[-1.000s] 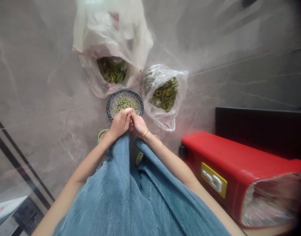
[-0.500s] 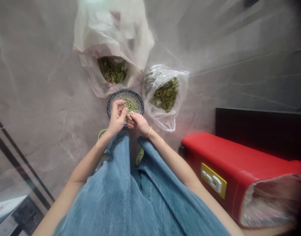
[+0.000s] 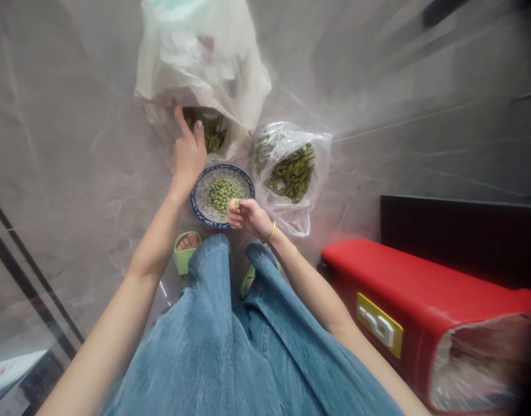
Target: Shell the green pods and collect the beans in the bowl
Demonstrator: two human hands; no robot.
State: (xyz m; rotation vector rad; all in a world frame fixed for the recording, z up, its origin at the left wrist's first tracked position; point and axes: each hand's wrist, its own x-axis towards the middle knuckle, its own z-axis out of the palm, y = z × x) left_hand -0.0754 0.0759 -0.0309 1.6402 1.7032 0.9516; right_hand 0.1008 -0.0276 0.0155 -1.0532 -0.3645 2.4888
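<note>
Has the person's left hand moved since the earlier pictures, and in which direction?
Yes. Judged against the blue-rimmed plate, the left hand has moved up and left in the view, from the plate to the mouth of the white bag.

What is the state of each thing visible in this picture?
White bag: open, green pieces inside
Clear bag: open, green pods inside
Dish: holding shelled beans
Red container: open, plastic inside
Left hand: open, at white bag's mouth
Right hand: holding small green piece
Slippers: worn
</note>
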